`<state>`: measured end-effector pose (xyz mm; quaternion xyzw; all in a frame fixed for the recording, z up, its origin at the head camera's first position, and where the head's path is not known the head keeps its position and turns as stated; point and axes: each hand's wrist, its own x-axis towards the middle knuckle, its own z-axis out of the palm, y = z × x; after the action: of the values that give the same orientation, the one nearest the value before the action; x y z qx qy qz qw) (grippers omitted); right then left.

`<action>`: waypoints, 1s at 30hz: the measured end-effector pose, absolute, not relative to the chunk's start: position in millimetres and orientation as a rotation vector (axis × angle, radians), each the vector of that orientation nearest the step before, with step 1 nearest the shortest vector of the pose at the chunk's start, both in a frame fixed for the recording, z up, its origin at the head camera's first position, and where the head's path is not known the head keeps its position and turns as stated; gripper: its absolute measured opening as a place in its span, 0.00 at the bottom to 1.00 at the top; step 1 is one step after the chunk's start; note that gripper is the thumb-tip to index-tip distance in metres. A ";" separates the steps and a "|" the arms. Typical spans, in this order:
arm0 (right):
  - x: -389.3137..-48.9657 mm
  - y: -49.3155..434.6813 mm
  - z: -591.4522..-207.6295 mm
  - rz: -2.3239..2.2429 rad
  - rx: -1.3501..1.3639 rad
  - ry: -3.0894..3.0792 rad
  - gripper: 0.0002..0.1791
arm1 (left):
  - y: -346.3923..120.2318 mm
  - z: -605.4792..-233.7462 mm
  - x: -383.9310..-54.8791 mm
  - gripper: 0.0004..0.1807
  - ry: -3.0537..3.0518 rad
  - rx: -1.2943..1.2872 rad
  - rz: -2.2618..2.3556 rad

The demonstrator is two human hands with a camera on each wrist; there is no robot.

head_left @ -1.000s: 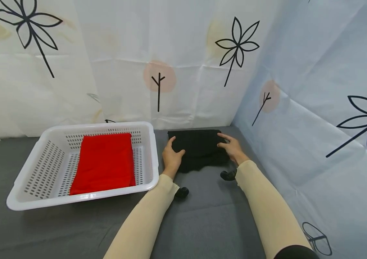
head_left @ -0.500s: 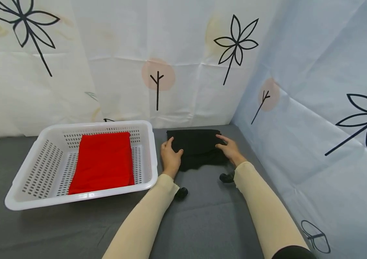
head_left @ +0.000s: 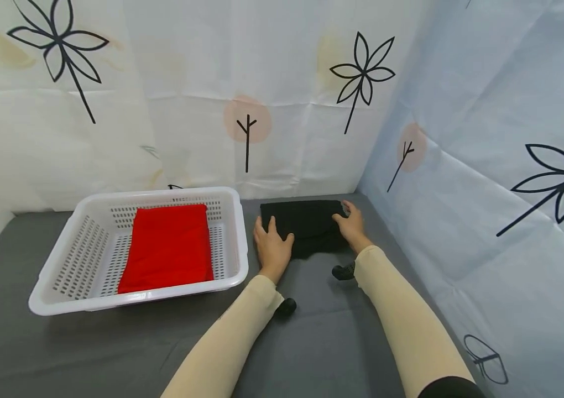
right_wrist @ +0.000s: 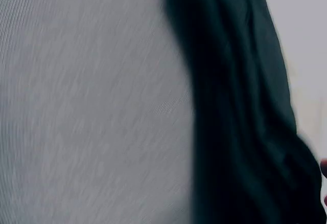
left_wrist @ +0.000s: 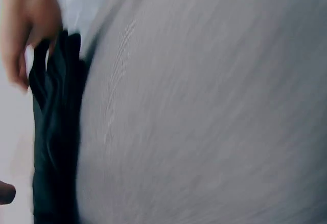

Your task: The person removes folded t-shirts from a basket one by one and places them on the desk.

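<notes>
A folded black cloth [head_left: 307, 221] lies on the grey table near the back wall, its front edge uneven. At its left end is my left hand [head_left: 272, 249], fingers spread and thumb over the cloth. My right hand [head_left: 353, 225] pinches the right end, thumb on top and fingers round the far side. In the left wrist view, the black cloth [left_wrist: 56, 132] bunches up in folds beneath the right hand [left_wrist: 38, 24]. Loose folds of the black cloth [right_wrist: 240, 106] also fill the right of the right wrist view.
A white perforated basket [head_left: 135, 300] stands to the left, close to my left hand, with a folded red cloth [head_left: 170, 246] inside. Patterned white sheets hang as a back wall [head_left: 187, 138] and a right wall [head_left: 461, 221]. The grey table [head_left: 322, 342] extends toward me.
My left hand has shifted slightly right and its fingers have spread. My right fingers have moved round the cloth's far right corner. The head view has turned a little left.
</notes>
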<state>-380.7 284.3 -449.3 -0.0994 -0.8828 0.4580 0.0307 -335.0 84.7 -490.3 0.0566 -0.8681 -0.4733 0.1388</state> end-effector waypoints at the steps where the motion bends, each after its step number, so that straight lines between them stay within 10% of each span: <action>1: -379.5 281.7 -445.2 1.370 -0.320 -2.712 0.35 | 87.3 -487.6 -331.3 0.38 -2.527 0.130 -1.350; 13: -365.6 235.9 -406.8 1.352 -0.105 -2.615 0.35 | 78.8 -409.3 -298.8 0.31 -2.343 -0.149 -1.730; 30: -308.8 97.3 -385.4 1.711 0.417 -2.606 0.28 | -69.4 -342.6 -332.8 0.19 -2.124 -0.456 -1.356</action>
<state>-308.8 97.3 -385.4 0.1326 -0.8287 0.5438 -0.0019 -332.8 -69.4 -342.6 -0.1706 -0.7948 -0.5073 0.2862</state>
